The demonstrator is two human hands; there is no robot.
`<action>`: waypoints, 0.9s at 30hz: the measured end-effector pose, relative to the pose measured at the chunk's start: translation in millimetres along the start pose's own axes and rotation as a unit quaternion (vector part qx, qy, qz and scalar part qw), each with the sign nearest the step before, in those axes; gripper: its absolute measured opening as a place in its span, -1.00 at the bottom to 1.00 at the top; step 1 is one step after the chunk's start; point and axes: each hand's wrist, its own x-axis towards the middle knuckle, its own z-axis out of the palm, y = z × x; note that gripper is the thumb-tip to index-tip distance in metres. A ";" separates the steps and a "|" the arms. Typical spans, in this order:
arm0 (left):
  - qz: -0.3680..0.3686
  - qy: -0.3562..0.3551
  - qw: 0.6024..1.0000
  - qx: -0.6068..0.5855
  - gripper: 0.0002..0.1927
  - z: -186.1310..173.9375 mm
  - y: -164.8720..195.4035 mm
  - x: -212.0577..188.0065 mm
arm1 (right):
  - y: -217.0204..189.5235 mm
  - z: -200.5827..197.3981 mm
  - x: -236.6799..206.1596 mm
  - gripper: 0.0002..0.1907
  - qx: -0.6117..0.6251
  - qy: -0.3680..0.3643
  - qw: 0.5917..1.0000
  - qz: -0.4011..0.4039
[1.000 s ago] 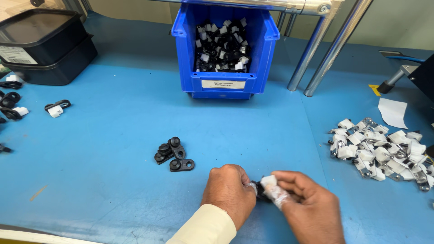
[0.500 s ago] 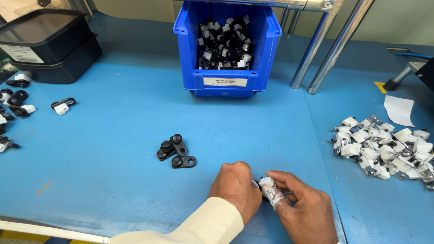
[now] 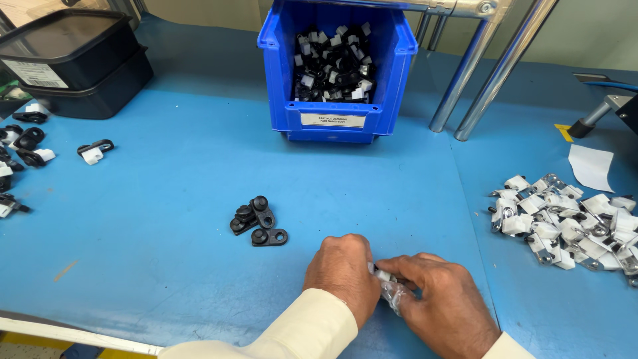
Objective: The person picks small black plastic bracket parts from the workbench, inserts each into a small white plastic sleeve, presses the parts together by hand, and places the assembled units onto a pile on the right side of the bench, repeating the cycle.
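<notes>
My left hand and my right hand meet low on the blue table, both pinched around one small white clip part between the fingertips. A finger of my right hand wears a clear cover. Most of the part is hidden by my fingers. Three small black plastic pieces lie on the table just left of my left hand.
A blue bin full of black and white parts stands at the back centre. A heap of white and metal clips lies at right. Assembled black and white pieces sit at far left, black trays behind them. Two metal poles rise behind.
My hands have stayed together on the small part, with the fingers shifting slightly around it. The view has tilted a little; nothing else on the table moved.
</notes>
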 end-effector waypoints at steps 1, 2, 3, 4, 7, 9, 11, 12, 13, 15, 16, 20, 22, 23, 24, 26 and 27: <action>-0.002 -0.007 1.000 0.011 -0.83 -0.2 0.2 0.3 | -3.2 1.0 2.5 -0.55 0.007 -0.009 0.999 0.034; -0.004 -0.014 1.000 0.021 -0.82 -0.1 0.4 1.2 | -6.9 1.2 4.0 -0.53 0.014 -0.019 0.997 0.068; -0.005 -0.020 0.999 0.032 -0.81 0.4 0.2 2.5 | -11.1 1.5 5.6 -0.54 0.029 -0.015 0.994 0.106; -0.015 -0.024 0.999 0.024 -0.81 1.5 -0.4 3.9 | -15.9 2.8 8.3 -0.55 0.043 -0.009 0.989 0.144; -0.014 0.000 1.000 -0.019 -0.81 8.4 -4.4 8.6 | -25.5 4.2 12.0 -0.58 0.067 0.016 0.975 0.211; 0.029 0.063 0.995 -0.070 -0.76 16.2 -10.0 9.3 | -24.4 1.9 14.1 -0.58 0.070 0.023 0.973 0.218; 0.021 0.057 0.987 -0.146 -0.68 21.1 -16.7 13.7 | -16.9 -2.5 15.6 -0.55 0.066 0.016 0.977 0.200; 0.017 0.055 0.981 -0.184 -0.64 23.5 -19.2 15.9 | -12.1 -3.7 16.8 -0.56 0.084 0.020 0.978 0.188; -0.026 0.022 0.973 -0.228 -0.62 25.6 -20.4 18.8 | -6.8 -4.4 18.7 -0.58 0.102 0.023 0.979 0.176; -0.109 -0.043 0.943 -0.313 -0.58 27.7 -21.4 25.3 | 4.1 -4.8 24.4 -0.60 0.131 0.019 0.978 0.160; -0.105 -0.047 0.942 -0.314 -0.59 28.7 -21.5 27.3 | 9.2 -4.8 28.2 -0.61 0.143 0.012 0.977 0.157; -0.083 -0.065 0.938 -0.331 -0.66 28.7 -19.8 35.8 | 24.5 -3.0 35.8 -0.49 0.152 -0.024 0.969 0.196; -0.070 -0.081 0.937 -0.332 -0.67 27.5 -18.8 41.1 | 29.9 -3.7 40.5 -0.53 0.183 -0.035 0.959 0.211; -0.064 -0.093 0.939 -0.326 -0.66 26.1 -18.1 45.2 | 32.5 -4.5 43.3 -0.55 0.199 -0.040 0.954 0.219; -0.057 -0.105 0.940 -0.320 -0.65 24.8 -17.3 48.9 | 35.1 -5.6 46.6 -0.56 0.228 -0.045 0.945 0.229; -0.039 -0.114 0.944 -0.308 -0.69 23.3 -16.5 53.6 | 39.9 -8.2 53.2 -0.58 0.284 -0.055 0.925 0.248; -0.030 -0.118 0.946 -0.301 -0.71 22.8 -15.5 55.7 | 42.2 -9.2 55.6 -0.59 0.280 -0.059 0.925 0.250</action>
